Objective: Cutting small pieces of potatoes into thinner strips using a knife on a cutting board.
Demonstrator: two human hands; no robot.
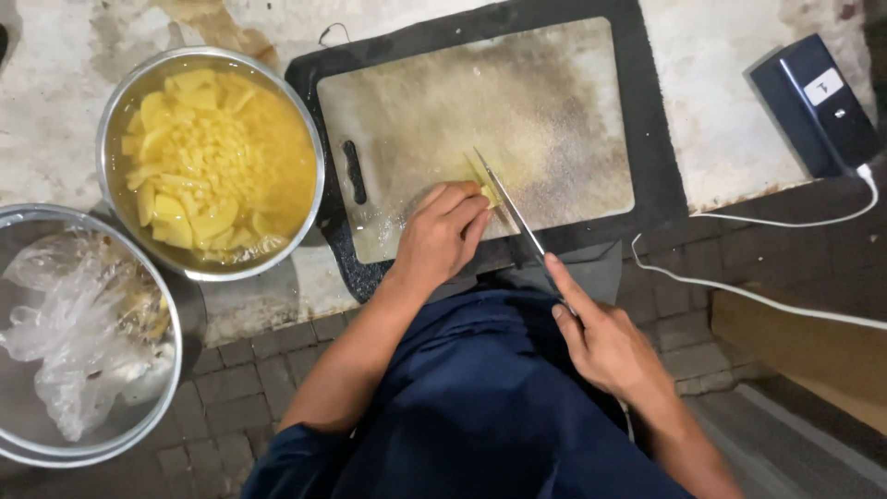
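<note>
Mostly done by the look of it: bowl (211, 162) full of cut potato in water, my left hand (442, 231) pins the last potato piece (479, 176) on the cutting board (480, 129), right hand (605, 342) closed on the knife (508, 205) slicing it.

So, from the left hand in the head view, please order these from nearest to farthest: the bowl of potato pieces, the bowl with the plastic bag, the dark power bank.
From the left hand:
1. Bowl of potato pieces, to its left.
2. Bowl with the plastic bag, lower left.
3. Dark power bank, far upper right.

Glossy metal bowl (111, 120), scuffed matt plastic board (554, 120)
</note>
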